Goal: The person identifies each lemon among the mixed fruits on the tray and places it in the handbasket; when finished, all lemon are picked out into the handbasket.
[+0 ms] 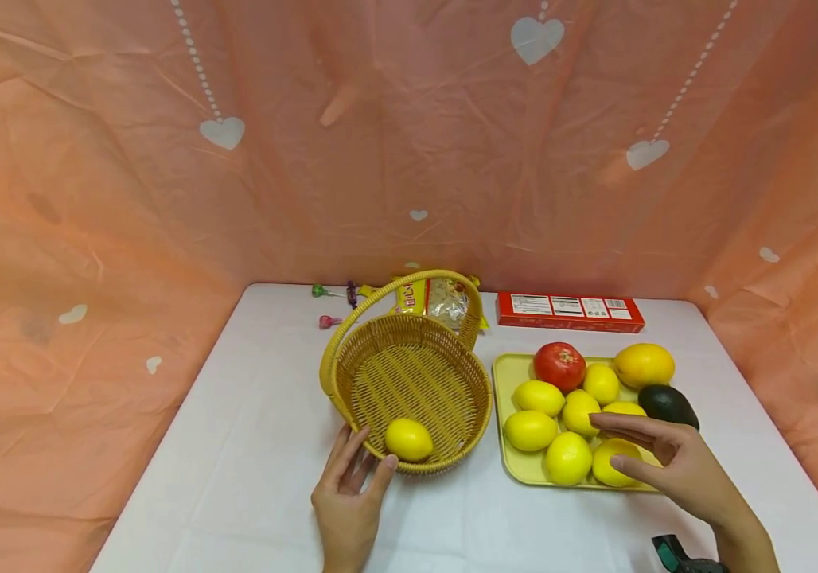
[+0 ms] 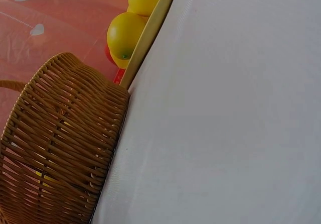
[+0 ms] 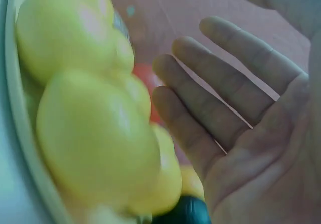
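While lemons (image 1: 569,459) lie below, the right hand (image 1: 677,464) hovers.

A: What lies along the far edge of the desk (image 1: 237,446)?
B: A red box (image 1: 570,317) with white label panels, a yellow-and-clear snack bag (image 1: 445,301) left of it, then a green lollipop (image 1: 318,291) and a pink lollipop (image 1: 326,321).
A: And behind?
B: An orange-pink sheet (image 1: 409,159) printed with white hearts, some on dotted strings.
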Tool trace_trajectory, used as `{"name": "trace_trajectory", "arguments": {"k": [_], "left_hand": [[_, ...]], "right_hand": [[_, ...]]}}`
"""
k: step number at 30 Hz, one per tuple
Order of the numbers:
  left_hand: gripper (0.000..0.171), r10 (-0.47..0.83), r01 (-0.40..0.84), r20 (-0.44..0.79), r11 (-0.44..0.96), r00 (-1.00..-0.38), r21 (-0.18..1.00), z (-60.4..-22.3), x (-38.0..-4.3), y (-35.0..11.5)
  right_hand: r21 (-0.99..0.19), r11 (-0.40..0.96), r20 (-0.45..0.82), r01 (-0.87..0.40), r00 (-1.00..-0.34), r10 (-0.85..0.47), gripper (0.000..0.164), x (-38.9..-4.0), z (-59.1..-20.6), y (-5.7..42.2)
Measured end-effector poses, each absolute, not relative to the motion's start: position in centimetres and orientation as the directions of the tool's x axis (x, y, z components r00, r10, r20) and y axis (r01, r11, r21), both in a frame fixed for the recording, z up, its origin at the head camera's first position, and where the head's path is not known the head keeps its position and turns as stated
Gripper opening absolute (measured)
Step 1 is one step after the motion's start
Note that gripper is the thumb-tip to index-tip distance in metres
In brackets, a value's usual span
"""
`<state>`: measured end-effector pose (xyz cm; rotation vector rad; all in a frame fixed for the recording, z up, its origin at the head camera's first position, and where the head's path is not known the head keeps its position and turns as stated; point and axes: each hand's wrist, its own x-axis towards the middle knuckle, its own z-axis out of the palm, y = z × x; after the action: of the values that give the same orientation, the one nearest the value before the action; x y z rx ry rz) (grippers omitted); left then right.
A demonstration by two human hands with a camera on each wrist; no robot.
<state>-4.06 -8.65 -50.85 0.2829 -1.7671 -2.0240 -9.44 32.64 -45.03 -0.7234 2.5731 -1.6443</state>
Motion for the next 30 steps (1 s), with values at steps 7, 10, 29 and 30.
{"name": "trace_trajectory", "arguments": {"k": [7, 10, 29, 30], "left_hand": [[0.056, -0.447, 0.187, 0.128, -0.090, -0.885, 0.978, -50.9, -4.0, -8.7], [0.056, -0.446, 0.189, 0.131, -0.088, -0.886, 0.978, -50.9, -4.1, -8.7], [0.055, -0.448, 0.183, 0.125, -0.089, -0.885, 0.979, -50.9, -4.0, -8.6], [0.055, -0.449, 0.182, 0.124, -0.088, -0.885, 0.979, -50.8, -4.0, -8.6]], "right_hand": [[-0.838, 0.449, 0.213, -0.312, -0.943, -0.257, 0.042, -7.9, -46.5, 34.7], [-0.828, 0.477, 0.216, -0.294, -0.953, -0.212, 0.041, -7.5, -47.2, 35.2], [-0.834, 0.547, 0.080, -0.077, -0.997, -0.018, 0.052, -6.5, -49.9, 35.1], [-0.828, 0.556, 0.075, -0.068, -0.997, -0.010, 0.052, -6.4, -49.8, 35.1]]}}
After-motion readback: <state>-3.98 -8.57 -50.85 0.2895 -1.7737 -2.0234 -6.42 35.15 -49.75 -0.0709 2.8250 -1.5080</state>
